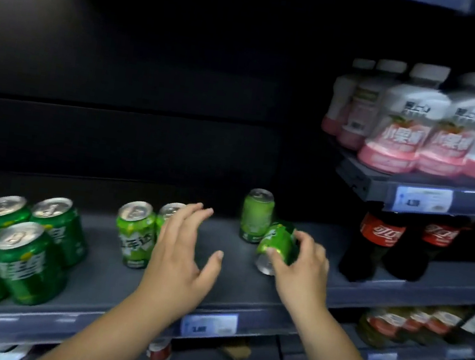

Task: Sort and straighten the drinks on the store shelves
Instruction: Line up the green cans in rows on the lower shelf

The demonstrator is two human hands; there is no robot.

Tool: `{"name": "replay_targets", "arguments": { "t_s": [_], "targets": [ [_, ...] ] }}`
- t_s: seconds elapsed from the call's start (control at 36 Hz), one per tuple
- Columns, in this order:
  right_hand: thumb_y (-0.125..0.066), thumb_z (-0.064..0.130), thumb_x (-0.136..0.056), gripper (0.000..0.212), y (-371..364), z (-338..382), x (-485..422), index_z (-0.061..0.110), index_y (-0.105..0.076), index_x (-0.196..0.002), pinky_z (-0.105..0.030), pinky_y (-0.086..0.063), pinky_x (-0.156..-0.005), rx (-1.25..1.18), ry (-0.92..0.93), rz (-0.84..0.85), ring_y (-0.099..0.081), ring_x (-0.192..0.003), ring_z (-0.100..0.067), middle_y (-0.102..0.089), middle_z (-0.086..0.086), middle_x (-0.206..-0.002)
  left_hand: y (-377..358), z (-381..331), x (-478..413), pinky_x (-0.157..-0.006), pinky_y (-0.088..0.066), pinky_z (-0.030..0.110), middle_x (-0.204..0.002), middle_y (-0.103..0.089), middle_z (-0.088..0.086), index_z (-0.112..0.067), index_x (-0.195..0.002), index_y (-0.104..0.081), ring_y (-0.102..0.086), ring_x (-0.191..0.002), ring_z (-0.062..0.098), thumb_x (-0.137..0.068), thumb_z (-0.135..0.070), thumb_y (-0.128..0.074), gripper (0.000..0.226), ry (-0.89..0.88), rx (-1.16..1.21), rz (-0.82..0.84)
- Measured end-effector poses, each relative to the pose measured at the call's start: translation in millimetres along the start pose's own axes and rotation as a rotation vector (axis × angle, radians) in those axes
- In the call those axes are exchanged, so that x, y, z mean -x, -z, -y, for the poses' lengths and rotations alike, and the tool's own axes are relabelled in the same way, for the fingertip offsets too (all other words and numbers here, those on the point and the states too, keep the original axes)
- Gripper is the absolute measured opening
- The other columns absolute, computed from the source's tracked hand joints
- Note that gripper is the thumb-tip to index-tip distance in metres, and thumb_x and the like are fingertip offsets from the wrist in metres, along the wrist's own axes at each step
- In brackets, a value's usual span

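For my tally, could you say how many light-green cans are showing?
4: a front can; a can behind the left hand; a back can; a tipped can in the right hand.

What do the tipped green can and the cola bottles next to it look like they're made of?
The tipped green can, gripped by the right hand, looks like thin metal, probably aluminium: its bare end is silvery and its printed wall is glossy. The cola bottles look like glossy clear plastic with dark liquid showing through and red wrap labels, though blur leaves this open.
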State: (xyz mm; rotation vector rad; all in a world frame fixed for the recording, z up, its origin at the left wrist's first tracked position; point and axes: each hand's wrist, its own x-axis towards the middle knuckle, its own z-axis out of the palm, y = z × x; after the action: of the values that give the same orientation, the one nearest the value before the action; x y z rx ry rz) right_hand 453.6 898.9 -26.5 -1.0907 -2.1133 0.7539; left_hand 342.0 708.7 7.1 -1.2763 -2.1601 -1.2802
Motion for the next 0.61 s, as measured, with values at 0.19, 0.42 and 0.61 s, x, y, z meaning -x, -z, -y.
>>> {"name": "replay_targets", "arguments": {
  "t_s": [0.19, 0.42, 0.61],
  "targets": [
    [-0.058, 0.052, -0.091, 0.065, 8, -17, -15, 0.030, -0.036, -0.148, -0.044, -0.037, -0.108, 0.040, -0.017, 0.206, -0.043, -0.133, -0.027, -0.051, 0.000, -0.145, -77, 5, -29, -0.102, -0.046, 0.042, -0.135, -0.038, -0.008, -0.025, -0.142, -0.039, -0.048, -0.123, 0.016, -0.085, -0.027, -0.074, 0.067, 0.262, 0.076, 0.173],
    [-0.053, 0.065, -0.089, 0.068, 18, -40, -19, 0.038, -0.032, -0.148, -0.044, -0.031, -0.111, 0.078, 0.130, 0.242, -0.032, -0.137, -0.023, -0.030, 0.005, -0.151, -122, 22, -61, -0.102, -0.043, 0.035, -0.142, -0.047, 0.006, -0.017, -0.147, -0.033, -0.049, -0.128, 0.021, -0.077, -0.025, -0.082, 0.086, 0.464, 0.116, 0.190],
    [-0.065, 0.061, -0.085, 0.070, 22, -51, -32, 0.038, -0.038, -0.145, -0.041, -0.045, -0.102, -0.021, 0.142, 0.304, -0.050, -0.124, -0.024, -0.037, 0.008, -0.146, -139, 17, -83, -0.097, -0.049, 0.035, -0.120, -0.063, -0.005, -0.024, -0.141, -0.038, -0.062, -0.111, 0.016, -0.082, -0.022, -0.080, 0.072, 0.515, 0.213, 0.206]
  ]
}}
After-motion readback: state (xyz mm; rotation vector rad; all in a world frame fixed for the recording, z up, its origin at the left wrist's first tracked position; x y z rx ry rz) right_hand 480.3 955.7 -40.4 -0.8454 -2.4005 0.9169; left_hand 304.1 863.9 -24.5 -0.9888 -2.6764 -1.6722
